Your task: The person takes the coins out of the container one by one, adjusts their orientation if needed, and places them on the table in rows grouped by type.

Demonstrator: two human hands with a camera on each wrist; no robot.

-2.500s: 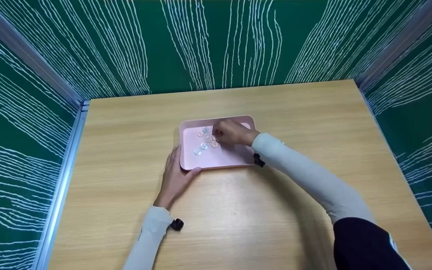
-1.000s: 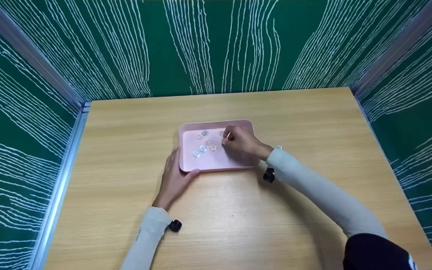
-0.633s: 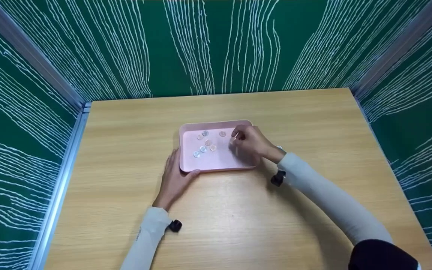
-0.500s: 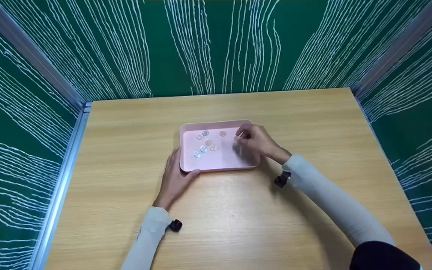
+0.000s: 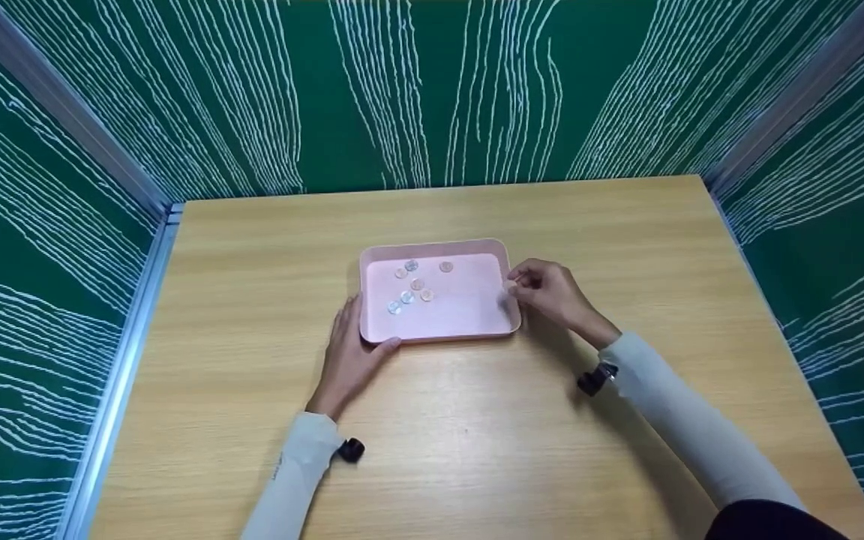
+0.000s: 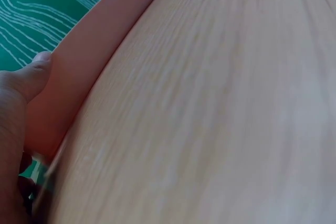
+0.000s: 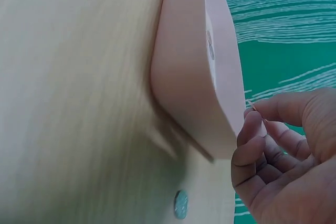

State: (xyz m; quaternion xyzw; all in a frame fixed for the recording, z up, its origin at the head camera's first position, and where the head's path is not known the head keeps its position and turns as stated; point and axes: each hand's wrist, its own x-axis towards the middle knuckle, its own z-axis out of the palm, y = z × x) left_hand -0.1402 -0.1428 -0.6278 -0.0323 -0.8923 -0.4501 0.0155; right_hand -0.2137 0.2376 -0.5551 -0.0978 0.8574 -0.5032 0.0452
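Observation:
A shallow pink tray (image 5: 462, 322) rests on the table with several coins lying flat in it, some silver (image 5: 394, 307), some copper-coloured (image 5: 446, 267). My left hand (image 5: 349, 360) holds the tray's near left corner, its fingers along the left wall and its thumb (image 6: 39, 74) against the front wall. Just past the tray's right rim is my right hand (image 5: 556, 292), its thumb and index finger pinching a thin coin (image 7: 251, 104) seen edge-on. Beyond the tray's corner, another silver coin (image 7: 181, 204) lies on the table in the right wrist view; the right arm hides it from the head view.
The wooden table (image 5: 267, 270) extends around the tray on all sides. Green walls with white wavy lines (image 5: 439, 90) and metal corner posts (image 5: 121, 352) enclose it at the back and sides.
My right hand has picked a coin from the tray's middle and carried it rightward, over the right rim. The coins left in the tray and my left hand have stayed put.

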